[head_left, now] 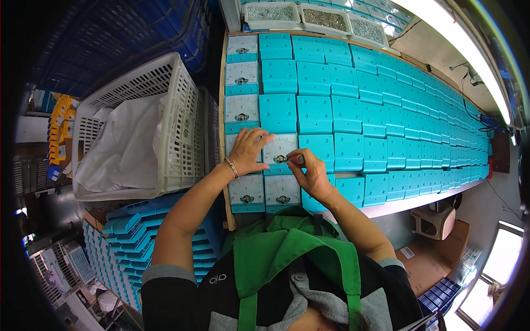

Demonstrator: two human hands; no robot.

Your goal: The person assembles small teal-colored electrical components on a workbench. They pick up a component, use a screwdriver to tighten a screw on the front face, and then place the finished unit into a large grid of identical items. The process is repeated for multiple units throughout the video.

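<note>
A panel meter (282,144) with a white dial face and turquoise base lies in front of me between my hands. My left hand (248,151) is spread over the meter's left edge and part of the meter beside it, thumb and fingertips on the edge, holding nothing. My right hand (310,172) is closed in a pinch at the lower right of the dial, by the small round movement. A thin dark tip shows at its fingers, but I cannot make out what it is. Other white-faced meters (247,190) lie in the left column and just below.
Rows of turquoise cases (314,115) cover the bench to the right. White trays of small metal parts (326,20) stand along the far edge. At left is a white plastic crate (175,132) with a white bag; stacked turquoise cases (130,231) lie below it.
</note>
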